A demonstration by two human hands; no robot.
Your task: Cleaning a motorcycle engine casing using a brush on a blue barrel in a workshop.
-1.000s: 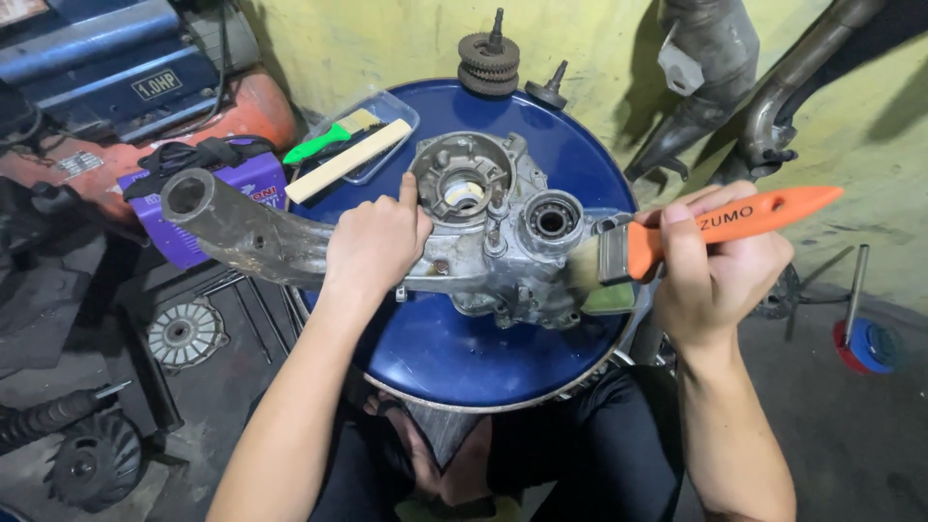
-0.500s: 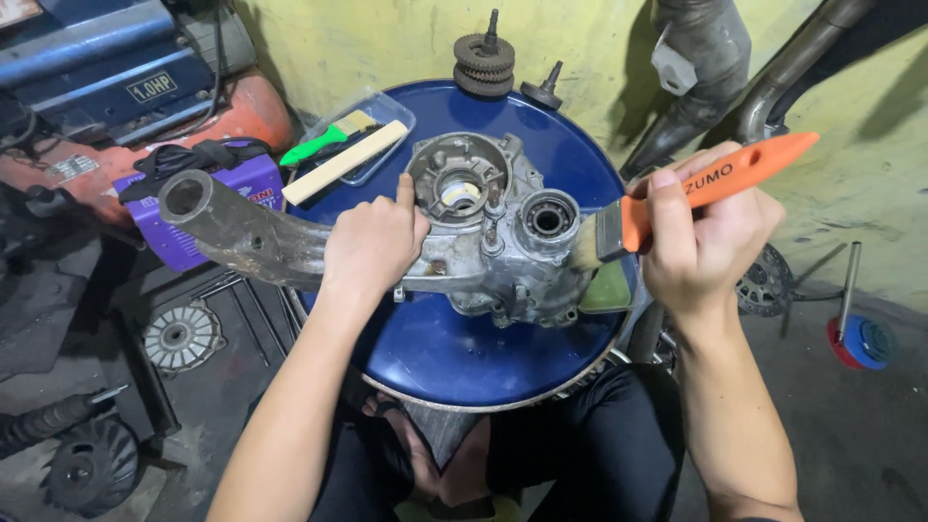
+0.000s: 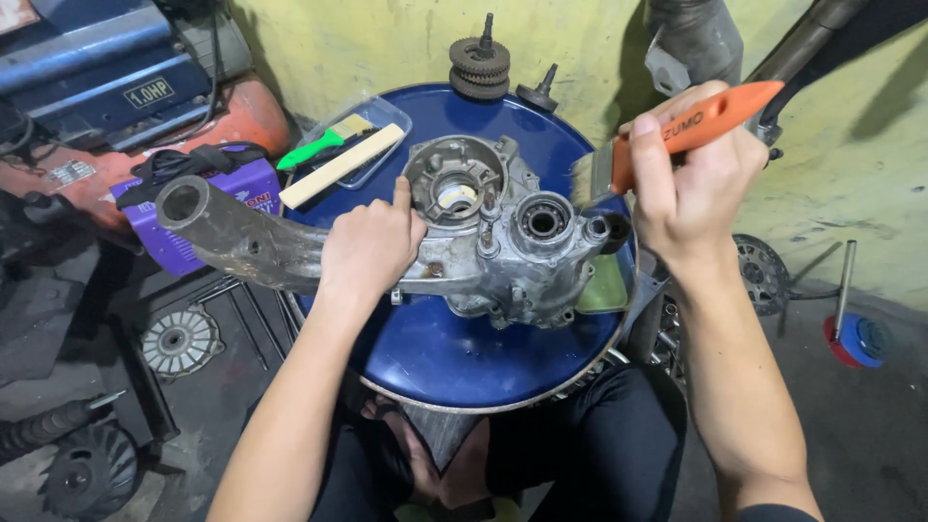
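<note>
Engine crankcase half, cast aluminium, dull grey with dark grime in the recesses, lies flat on the round blue drum lid serving as the bench. Upper face shows a large circular housing with a bright inner ring, and beside it a smaller bearing seat with a dark bore. A long, corroded arm runs from the casing out past the lid's left edge and ends in a round eye. Left hand rests palm-down on the casing where the arm joins it, fingers curled over the metal, index finger straight and pointing at the large housing. Right hand is raised just off the casing's right end, fingers clenched around the orange handle of a flat paintbrush; bristles point left and hang above the casing, apart from it. On the far rim of the lid: a stack of dark gears and a small dark cone-shaped part. On the rear left of the lid, a clear tray holding a green-handled brush and a pale wooden stick. A purple box-shaped machine sits on the floor left of the lid.
</note>
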